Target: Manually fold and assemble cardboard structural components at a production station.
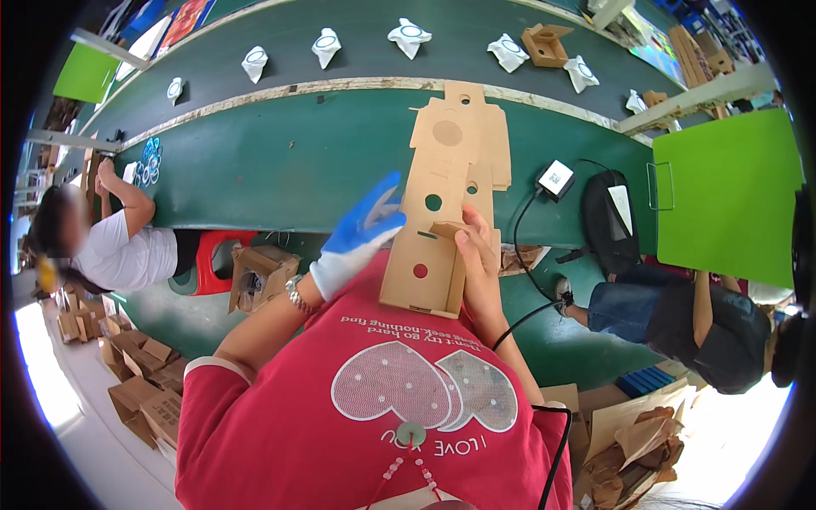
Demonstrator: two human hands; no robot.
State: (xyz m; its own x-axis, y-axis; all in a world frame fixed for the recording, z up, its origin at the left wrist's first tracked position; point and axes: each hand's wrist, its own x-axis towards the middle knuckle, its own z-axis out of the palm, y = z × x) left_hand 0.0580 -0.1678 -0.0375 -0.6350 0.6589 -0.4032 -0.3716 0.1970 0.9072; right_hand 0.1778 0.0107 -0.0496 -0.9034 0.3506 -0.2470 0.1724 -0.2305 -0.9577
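A partly folded brown cardboard box (406, 289) with round cut-outs lies in front of my chest, its near end raised into walls. My right hand (478, 251) is bare and grips the box's right side wall, with fingers on both sides of a small flap. Beside the left edge of the box is my left hand (361, 225), in a white and blue glove. Its fingers are spread and hold nothing; whether the fingertips touch the cardboard I cannot tell. Flat cardboard blanks (495, 153) lie on the green table beneath and beyond the box.
Several white wrapped parcels (410, 36) and an open small box (545, 44) sit on the dark conveyor belt (289, 64) beyond the table. At right are a cabled white device (555, 180), a black bag (610, 223) and a green panel (727, 195). Co-workers sit on both sides.
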